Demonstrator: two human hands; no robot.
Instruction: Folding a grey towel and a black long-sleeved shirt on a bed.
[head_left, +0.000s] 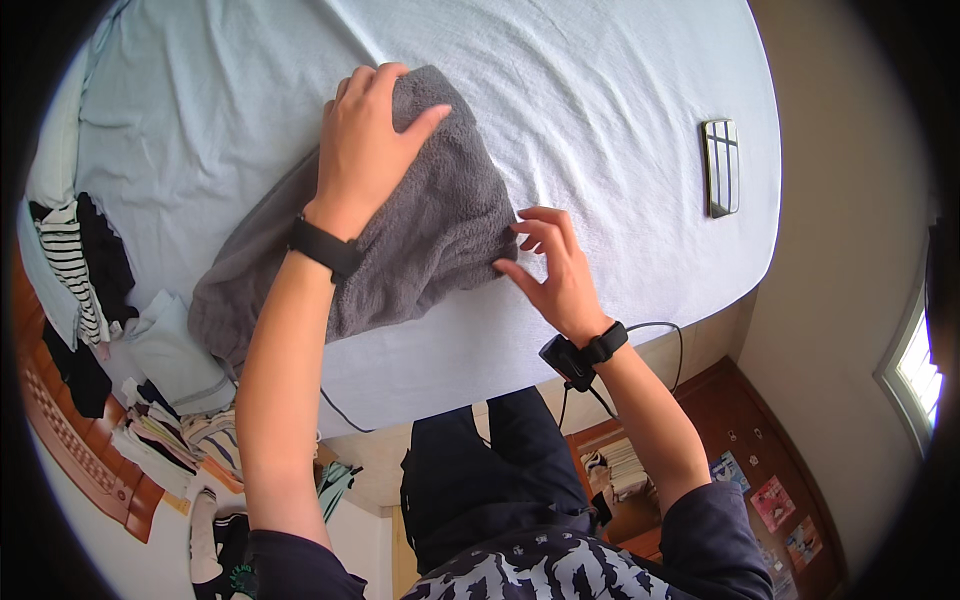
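Note:
A folded dark grey fleece cloth (442, 217), soft and bulky, lies slantwise on a bed with a pale blue sheet (622, 187). My left hand (367, 142) rests over its far end, the thumb spread across the pile. The left fingers bend at the far edge, so I cannot tell whether they grip it. At the cloth's right corner is my right hand (555, 262), its thumb and fingers apart around the edge. The right thumb seems to touch the fabric. A black band circles each wrist.
A smartphone (722, 169) lies near the bed's right edge. Folded clothes, including a striped garment (71, 262) and a pale blue one (176, 356), sit at the left. A black device (568, 362) with cables hangs by my right wrist. Below stands a shelf with books (619, 469).

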